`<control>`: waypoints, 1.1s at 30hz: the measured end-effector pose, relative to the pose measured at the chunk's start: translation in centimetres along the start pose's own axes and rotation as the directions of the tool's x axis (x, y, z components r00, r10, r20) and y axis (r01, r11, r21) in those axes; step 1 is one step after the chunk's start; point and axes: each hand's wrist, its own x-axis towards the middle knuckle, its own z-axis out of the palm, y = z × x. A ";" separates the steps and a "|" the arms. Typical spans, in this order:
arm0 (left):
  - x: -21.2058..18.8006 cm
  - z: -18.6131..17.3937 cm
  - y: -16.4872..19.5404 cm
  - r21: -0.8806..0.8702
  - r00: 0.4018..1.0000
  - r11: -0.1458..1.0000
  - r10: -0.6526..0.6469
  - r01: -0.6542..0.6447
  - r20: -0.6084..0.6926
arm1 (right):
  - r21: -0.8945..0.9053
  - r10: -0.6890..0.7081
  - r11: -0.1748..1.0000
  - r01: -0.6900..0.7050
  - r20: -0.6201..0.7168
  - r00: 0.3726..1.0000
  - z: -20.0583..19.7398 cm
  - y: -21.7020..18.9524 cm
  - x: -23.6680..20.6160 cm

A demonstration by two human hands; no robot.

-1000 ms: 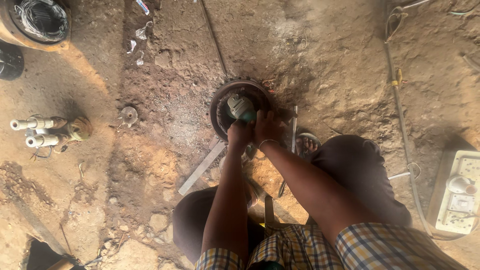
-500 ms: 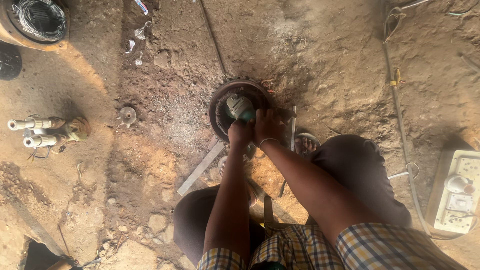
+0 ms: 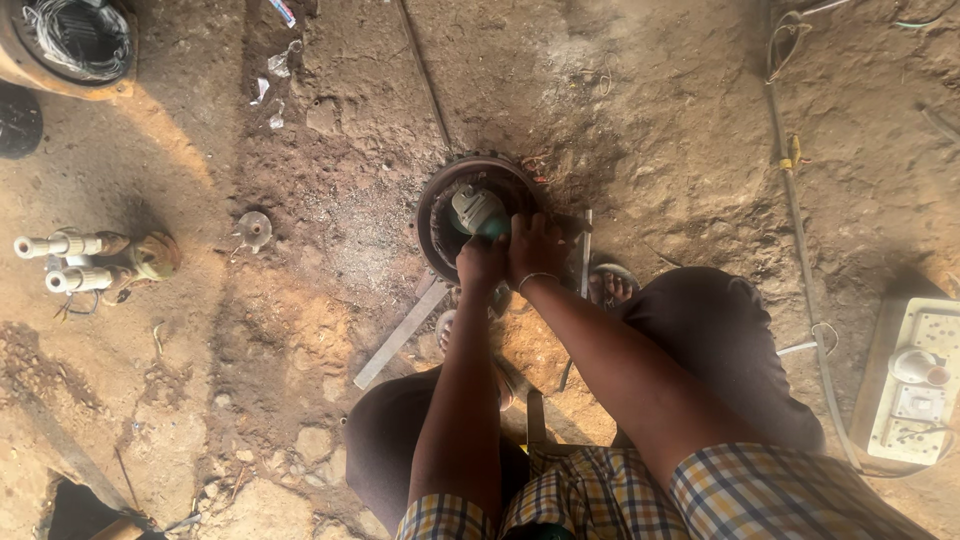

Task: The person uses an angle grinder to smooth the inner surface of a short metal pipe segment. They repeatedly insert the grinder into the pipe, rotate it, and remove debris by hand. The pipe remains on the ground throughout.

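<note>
Presently, both hands grasp a small grey-green power tool (image 3: 478, 212) set inside a rusty round metal drum (image 3: 470, 215) on the dirt floor (image 3: 320, 150). Left hand (image 3: 481, 262) is clenched on the tool's body; right hand (image 3: 536, 248) wraps its rear. Advisable: keep both wrists braced and the tool level within the rim. Obstructions: flat metal bar (image 3: 400, 335) beside the drum, thin rod (image 3: 583, 260) by the sandalled foot (image 3: 608, 285). A white socket board (image 3: 915, 395) lies at the floor's right edge.

One head-worn camera, looking almost straight down.

It faces the dirt floor (image 3: 250, 380) from above the seated person's lap, close over both forearms, with the hands meeting at a round metal housing (image 3: 450, 200) near the frame's centre.
</note>
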 end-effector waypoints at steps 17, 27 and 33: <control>-5.5 0.8 2.8 -0.164 0.996 0.985 0.060 -0.049 0.063 | 0.133 -0.115 0.984 0.119 -0.038 0.993 -2.2 2.9 -1.4; -15.7 -2.4 13.1 -0.736 0.838 0.662 0.475 -0.141 0.267 | 0.991 -0.399 0.134 0.007 0.048 0.916 -16.5 12.4 -4.2; -20.8 -3.4 20.9 -0.462 0.908 0.831 0.402 -0.309 0.115 | 0.985 -0.441 0.174 -0.009 0.086 0.893 -22.9 17.0 -5.4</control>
